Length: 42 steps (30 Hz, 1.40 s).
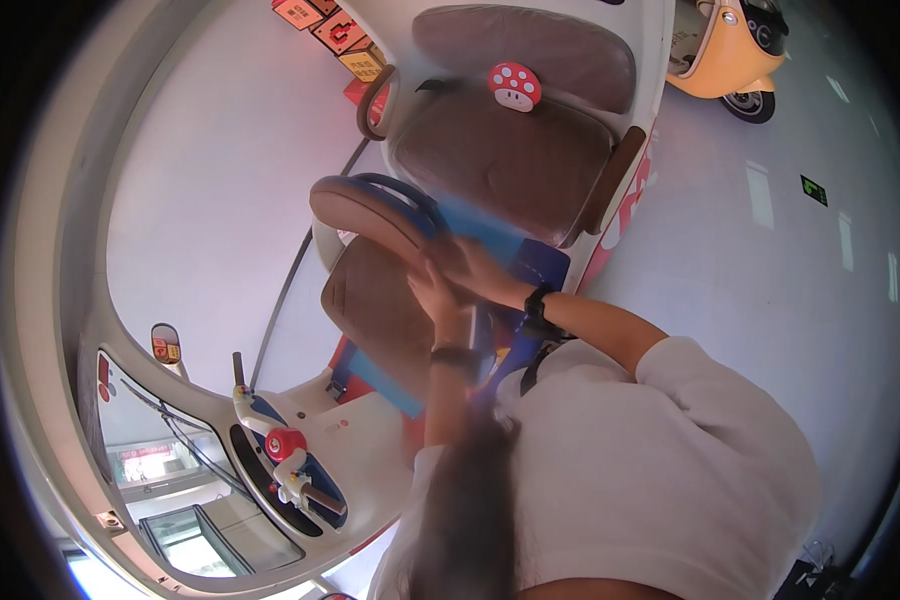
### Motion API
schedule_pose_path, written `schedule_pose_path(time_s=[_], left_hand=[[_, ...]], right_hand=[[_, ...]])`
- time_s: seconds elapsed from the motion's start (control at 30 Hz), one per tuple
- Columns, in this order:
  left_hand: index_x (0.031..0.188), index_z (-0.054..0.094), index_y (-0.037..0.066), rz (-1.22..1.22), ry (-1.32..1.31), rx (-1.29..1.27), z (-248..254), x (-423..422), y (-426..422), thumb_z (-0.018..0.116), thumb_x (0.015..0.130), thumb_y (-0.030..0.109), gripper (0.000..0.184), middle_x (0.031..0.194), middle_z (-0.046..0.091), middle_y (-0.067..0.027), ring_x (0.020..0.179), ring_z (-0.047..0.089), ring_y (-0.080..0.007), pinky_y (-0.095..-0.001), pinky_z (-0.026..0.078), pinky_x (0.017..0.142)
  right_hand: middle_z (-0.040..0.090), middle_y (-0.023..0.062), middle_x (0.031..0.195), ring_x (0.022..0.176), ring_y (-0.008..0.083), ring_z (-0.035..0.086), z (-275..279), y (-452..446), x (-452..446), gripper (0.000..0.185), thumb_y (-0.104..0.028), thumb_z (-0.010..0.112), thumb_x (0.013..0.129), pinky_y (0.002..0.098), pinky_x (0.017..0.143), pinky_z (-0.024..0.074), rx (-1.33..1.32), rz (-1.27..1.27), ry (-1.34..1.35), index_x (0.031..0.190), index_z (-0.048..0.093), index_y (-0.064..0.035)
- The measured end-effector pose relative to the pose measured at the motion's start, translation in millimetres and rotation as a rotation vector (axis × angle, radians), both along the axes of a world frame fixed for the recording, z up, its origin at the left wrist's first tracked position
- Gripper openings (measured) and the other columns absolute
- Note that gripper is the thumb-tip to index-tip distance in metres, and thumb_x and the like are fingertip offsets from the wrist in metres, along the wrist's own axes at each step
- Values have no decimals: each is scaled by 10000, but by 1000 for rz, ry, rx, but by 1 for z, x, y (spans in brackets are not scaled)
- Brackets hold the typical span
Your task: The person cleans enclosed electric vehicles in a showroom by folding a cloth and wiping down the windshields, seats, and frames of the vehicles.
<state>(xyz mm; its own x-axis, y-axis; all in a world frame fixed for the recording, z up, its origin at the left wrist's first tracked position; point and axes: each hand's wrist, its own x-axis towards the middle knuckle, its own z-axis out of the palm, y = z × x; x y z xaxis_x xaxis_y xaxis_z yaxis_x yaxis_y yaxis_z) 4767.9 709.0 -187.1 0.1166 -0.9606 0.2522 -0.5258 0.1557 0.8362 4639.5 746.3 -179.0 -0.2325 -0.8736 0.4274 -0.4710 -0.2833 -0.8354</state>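
My left hand [436, 291], with a band at its wrist, lies against the lower end of a brown padded backrest [370, 215] with a blue back. Its fingers look stretched out. Beside it, my right hand [477, 272], below a black watch, reaches to the same end of the backrest. Motion blurs its fingers, and what they hold, if anything, cannot be made out. A brown seat cushion [370, 300] is left of my hands, inside a small white vehicle with blue and red parts.
Behind the backrest is a rear seat [500, 160] with a red mushroom cushion [515, 87]. Handlebars [288, 445] and a windshield [170, 465] stand at lower left. Patterned boxes [340, 32] and a yellow scooter [727, 60] are farther off.
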Motion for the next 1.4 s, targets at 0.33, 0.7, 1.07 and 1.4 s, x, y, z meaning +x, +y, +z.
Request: schedule_pose_path(time_s=[0.33,0.7,1.07,1.4], left_hand=[[1137,651,-25,-255,11,164,-30,62,92,751,872,266,405,1085,696,-234,987,698,-298,-385,528,828],[1096,614,-33,-327,-705,-391,203,16,47,655,867,149,295,957,655,-232,894,641,-397,-437,517,808],[1194,566,-14,-409,-696,-88,129,9,30,558,872,195,384,1111,593,-284,1045,575,-451,-484,481,894],[1085,653,50,203,-434,403,15,3,65,641,867,329,354,1020,715,-186,926,709,-348,-475,565,734]], right_hand=[[664,226,981,919,429,637,24,70,-31,417,-295,786,794,480,772,500,294,453,218,1060,619,-22],[656,162,885,848,370,639,116,-70,3,282,-126,755,717,476,756,497,-265,107,479,964,636,-57],[641,143,839,817,360,620,98,-65,3,200,-188,711,757,475,703,494,-268,148,380,854,591,-61],[628,119,892,836,334,601,89,-31,-5,238,-177,730,757,436,731,505,-426,607,444,944,616,-84]])
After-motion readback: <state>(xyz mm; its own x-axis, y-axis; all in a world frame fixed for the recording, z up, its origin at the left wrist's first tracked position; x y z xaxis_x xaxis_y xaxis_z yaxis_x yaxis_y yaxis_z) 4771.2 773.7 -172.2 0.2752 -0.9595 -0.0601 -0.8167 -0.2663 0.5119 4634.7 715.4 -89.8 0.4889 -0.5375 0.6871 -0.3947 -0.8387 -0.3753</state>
